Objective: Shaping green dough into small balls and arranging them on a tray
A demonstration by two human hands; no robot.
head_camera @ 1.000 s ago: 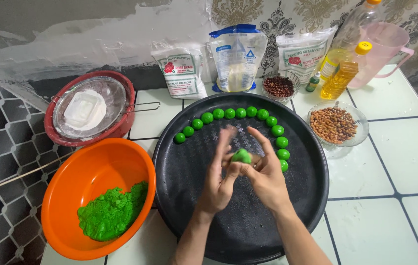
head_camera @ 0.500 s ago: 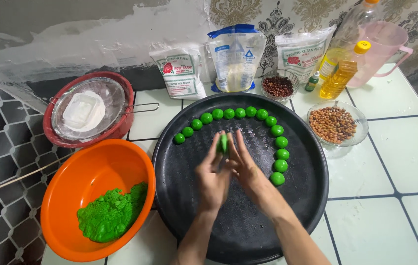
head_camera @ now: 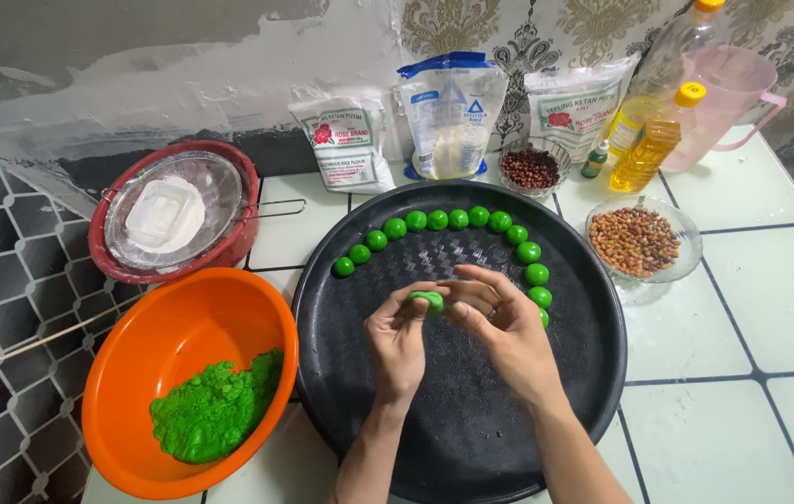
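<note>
Over the middle of a round black tray (head_camera: 472,429), my left hand (head_camera: 397,341) and my right hand (head_camera: 500,327) meet, fingertips pinching a small piece of green dough (head_camera: 429,300) between them. Several green dough balls (head_camera: 458,219) lie in an arc along the tray's far and right side. To the left, an orange bowl (head_camera: 168,317) holds a heap of loose green dough (head_camera: 215,411).
A red bowl with a sieve and a white tub (head_camera: 171,213) sits at the back left. Flour bags (head_camera: 450,112) lean on the wall. Glass bowls of dark beans (head_camera: 529,168) and peanuts (head_camera: 635,241), an oil bottle (head_camera: 654,145) and a pink jug (head_camera: 724,93) stand at the right.
My palms, pressed flat together around the dough half a second ago, have come apart. Both hands now pinch the dough at the fingertips, lower over the tray.
</note>
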